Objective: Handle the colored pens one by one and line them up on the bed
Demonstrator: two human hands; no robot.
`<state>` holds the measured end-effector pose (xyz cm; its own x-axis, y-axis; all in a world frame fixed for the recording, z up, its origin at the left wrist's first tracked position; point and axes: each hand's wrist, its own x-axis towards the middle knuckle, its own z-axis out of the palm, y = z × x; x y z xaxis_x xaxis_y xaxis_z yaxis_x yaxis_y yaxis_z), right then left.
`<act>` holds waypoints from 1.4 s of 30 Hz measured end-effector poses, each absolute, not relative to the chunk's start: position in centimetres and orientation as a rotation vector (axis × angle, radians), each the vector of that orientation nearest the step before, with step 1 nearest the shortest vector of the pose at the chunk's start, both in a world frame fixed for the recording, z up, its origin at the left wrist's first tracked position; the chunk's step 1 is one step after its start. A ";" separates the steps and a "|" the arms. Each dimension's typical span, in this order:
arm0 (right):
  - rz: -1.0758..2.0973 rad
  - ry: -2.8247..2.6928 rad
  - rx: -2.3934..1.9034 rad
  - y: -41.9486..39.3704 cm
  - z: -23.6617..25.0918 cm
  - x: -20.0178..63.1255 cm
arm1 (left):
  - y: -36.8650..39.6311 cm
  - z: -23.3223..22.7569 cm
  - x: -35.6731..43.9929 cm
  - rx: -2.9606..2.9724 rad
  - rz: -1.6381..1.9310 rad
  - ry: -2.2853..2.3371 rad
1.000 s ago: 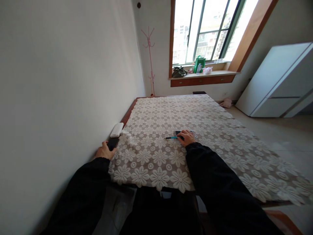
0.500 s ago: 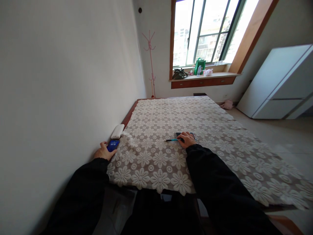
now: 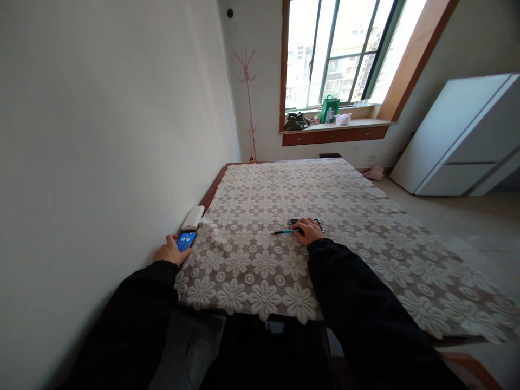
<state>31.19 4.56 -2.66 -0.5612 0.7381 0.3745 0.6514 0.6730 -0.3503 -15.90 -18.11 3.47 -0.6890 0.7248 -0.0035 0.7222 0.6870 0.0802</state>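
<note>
Phone [image 3: 186, 240] with lit blue screen, at the near left edge of the lace cloth [image 3: 260, 260], close to the wall. Left hand [image 3: 171, 253] on its near end, grip wrapped around the phone. Right hand [image 3: 309, 232] flat on the cloth, fingers curled over a teal pen [image 3: 284, 232], covering part of a dark comb-like item [image 3: 305, 222]; grip on either: cannot tell. White power bank [image 3: 193, 218] just beyond the phone. Farther: pink coat stand [image 3: 247, 97], green bag [image 3: 330, 108] on windowsill.
</note>
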 end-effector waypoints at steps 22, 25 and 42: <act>0.218 -2.414 -1.176 3.8 -1.0 32.3 | -1.2 1.6 13.0 2.177 0.547 1.775; 0.221 -2.451 -1.219 4.2 -0.6 33.6 | -1.1 0.0 13.0 2.155 0.687 1.841; 0.203 -2.458 -1.434 5.7 -0.6 36.6 | -1.3 -0.5 12.1 2.137 0.642 1.797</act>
